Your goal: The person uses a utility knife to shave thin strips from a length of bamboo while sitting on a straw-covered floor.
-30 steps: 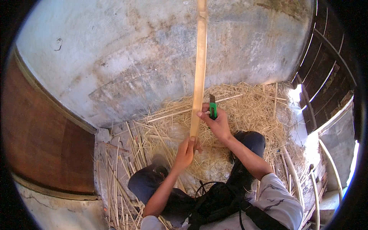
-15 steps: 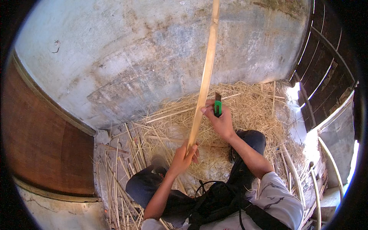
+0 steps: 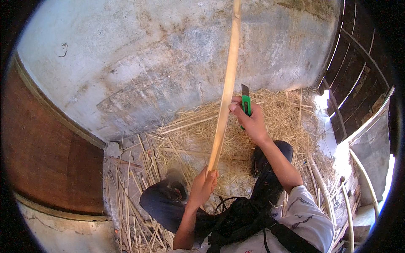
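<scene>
A long, pale bamboo strip [image 3: 228, 84] rises at a slant across the middle, and its upper end runs out of the picture. My left hand [image 3: 201, 187] is closed around its lower end. Farther up, my right hand [image 3: 254, 122] is closed on a green utility knife [image 3: 246, 105] whose blade is out and points upward. The thumb and fingers of that same hand also meet at the strip's right edge. The blade stands a little to the right of the strip, apart from it.
Thin shavings [image 3: 278, 114] are heaped along the stained wall [image 3: 168, 55]. Several narrow sticks [image 3: 126, 198] lie at the left, near a brown wooden panel [image 3: 55, 156]. Dark slats [image 3: 358, 71] and curved poles [image 3: 363, 177] stand at the right. My bent legs [image 3: 164, 206] frame the work.
My right hand has slid upward along the strip and a little to the right, carrying the knife, whose blade shows more fully. My left hand has dropped slightly with the strip's lower end.
</scene>
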`<action>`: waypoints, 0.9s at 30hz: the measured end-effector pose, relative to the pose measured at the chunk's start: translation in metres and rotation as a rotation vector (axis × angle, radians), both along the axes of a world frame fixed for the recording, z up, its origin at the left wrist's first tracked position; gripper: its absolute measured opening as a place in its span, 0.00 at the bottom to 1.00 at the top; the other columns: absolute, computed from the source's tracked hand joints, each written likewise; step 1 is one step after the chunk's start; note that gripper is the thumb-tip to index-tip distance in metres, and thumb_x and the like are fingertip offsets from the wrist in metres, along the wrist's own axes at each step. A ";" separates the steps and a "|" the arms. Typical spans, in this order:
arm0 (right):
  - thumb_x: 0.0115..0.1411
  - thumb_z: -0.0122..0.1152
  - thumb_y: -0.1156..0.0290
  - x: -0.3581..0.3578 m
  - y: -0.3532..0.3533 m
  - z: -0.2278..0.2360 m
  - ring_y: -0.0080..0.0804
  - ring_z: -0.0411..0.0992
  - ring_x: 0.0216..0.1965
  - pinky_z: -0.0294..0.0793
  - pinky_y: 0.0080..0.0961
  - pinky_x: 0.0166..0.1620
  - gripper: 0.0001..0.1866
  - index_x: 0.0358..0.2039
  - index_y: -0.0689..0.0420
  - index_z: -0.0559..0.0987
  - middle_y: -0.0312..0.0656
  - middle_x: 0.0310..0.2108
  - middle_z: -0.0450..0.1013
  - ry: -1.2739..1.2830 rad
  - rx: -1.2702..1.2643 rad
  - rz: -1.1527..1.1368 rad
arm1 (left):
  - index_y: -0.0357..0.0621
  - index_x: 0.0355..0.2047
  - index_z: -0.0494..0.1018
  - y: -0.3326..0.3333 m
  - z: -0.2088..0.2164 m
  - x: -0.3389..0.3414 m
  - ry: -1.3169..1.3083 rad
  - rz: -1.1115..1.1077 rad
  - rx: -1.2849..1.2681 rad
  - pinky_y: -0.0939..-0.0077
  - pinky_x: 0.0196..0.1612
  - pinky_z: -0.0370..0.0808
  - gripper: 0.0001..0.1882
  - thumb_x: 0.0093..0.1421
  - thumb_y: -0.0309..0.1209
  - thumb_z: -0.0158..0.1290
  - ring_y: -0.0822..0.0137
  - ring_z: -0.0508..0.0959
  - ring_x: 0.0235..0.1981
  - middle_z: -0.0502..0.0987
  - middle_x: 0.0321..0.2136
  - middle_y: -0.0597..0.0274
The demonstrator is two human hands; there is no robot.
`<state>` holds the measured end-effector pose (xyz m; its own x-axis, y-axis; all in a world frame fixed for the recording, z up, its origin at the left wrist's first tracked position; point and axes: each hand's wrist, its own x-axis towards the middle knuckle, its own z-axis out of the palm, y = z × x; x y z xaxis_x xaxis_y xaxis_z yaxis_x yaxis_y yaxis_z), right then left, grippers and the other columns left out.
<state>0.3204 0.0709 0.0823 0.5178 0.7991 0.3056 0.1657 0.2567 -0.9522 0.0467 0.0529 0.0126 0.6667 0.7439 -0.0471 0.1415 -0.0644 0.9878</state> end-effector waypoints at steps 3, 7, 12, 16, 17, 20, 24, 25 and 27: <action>0.75 0.61 0.64 -0.006 -0.015 0.017 0.15 0.65 0.27 0.66 0.21 0.32 0.17 0.56 0.61 0.81 0.30 0.29 0.75 -0.115 0.042 0.100 | 0.41 0.44 0.72 -0.010 0.011 -0.001 0.001 0.079 -0.006 0.77 0.26 0.65 0.23 0.79 0.51 0.46 0.78 0.66 0.21 0.66 0.21 0.73; 0.72 0.64 0.61 -0.007 -0.056 0.002 0.37 0.78 0.34 0.76 0.32 0.40 0.18 0.55 0.58 0.82 0.44 0.35 0.81 -0.484 -0.016 0.100 | 0.40 0.42 0.73 -0.021 0.021 0.001 -0.016 0.169 0.038 0.77 0.27 0.64 0.24 0.79 0.52 0.47 0.78 0.68 0.22 0.67 0.21 0.72; 0.60 0.76 0.54 -0.031 -0.085 -0.009 0.46 0.80 0.31 0.79 0.43 0.36 0.20 0.49 0.50 0.87 0.42 0.32 0.80 -0.865 0.102 0.127 | 0.39 0.41 0.73 -0.031 0.035 0.002 -0.053 0.207 0.084 0.77 0.24 0.65 0.27 0.79 0.54 0.47 0.78 0.68 0.21 0.70 0.21 0.70; 0.58 0.77 0.55 -0.042 -0.099 -0.012 0.42 0.77 0.27 0.77 0.41 0.33 0.21 0.51 0.47 0.88 0.38 0.26 0.74 -0.952 0.067 0.155 | 0.36 0.42 0.72 -0.040 0.049 0.000 -0.114 0.148 -0.113 0.77 0.19 0.65 0.30 0.79 0.56 0.45 0.77 0.68 0.15 0.69 0.18 0.68; 0.58 0.77 0.55 -0.042 -0.099 -0.016 0.42 0.76 0.26 0.76 0.41 0.32 0.22 0.52 0.46 0.88 0.38 0.25 0.73 -0.944 0.083 0.149 | 0.35 0.42 0.72 -0.041 0.052 -0.001 -0.118 0.117 -0.182 0.77 0.18 0.65 0.30 0.79 0.56 0.45 0.76 0.67 0.13 0.69 0.17 0.67; 0.57 0.78 0.55 -0.045 -0.102 -0.018 0.40 0.75 0.25 0.75 0.39 0.30 0.23 0.53 0.46 0.88 0.37 0.24 0.73 -0.905 0.078 0.138 | 0.35 0.42 0.71 -0.046 0.052 0.004 -0.148 0.157 -0.085 0.77 0.17 0.65 0.29 0.80 0.54 0.44 0.75 0.68 0.11 0.68 0.14 0.67; 0.53 0.81 0.58 -0.047 -0.104 -0.018 0.37 0.75 0.23 0.72 0.35 0.27 0.25 0.52 0.49 0.89 0.37 0.23 0.74 -0.875 0.039 0.136 | 0.35 0.43 0.72 -0.046 0.044 0.002 -0.093 0.193 0.074 0.75 0.18 0.68 0.26 0.81 0.51 0.44 0.74 0.71 0.14 0.70 0.16 0.67; 0.53 0.82 0.58 -0.048 -0.104 -0.018 0.38 0.75 0.23 0.72 0.35 0.27 0.25 0.51 0.49 0.89 0.37 0.23 0.74 -0.864 0.038 0.129 | 0.35 0.43 0.72 -0.048 0.043 0.003 -0.070 0.215 0.110 0.75 0.19 0.69 0.26 0.81 0.50 0.44 0.74 0.72 0.14 0.70 0.17 0.66; 0.53 0.82 0.59 -0.050 -0.105 -0.019 0.38 0.75 0.23 0.73 0.35 0.28 0.24 0.50 0.50 0.89 0.37 0.24 0.75 -0.842 0.034 0.115 | 0.35 0.43 0.74 -0.049 0.042 0.003 -0.023 0.256 0.200 0.72 0.20 0.68 0.22 0.80 0.45 0.46 0.72 0.73 0.15 0.71 0.18 0.65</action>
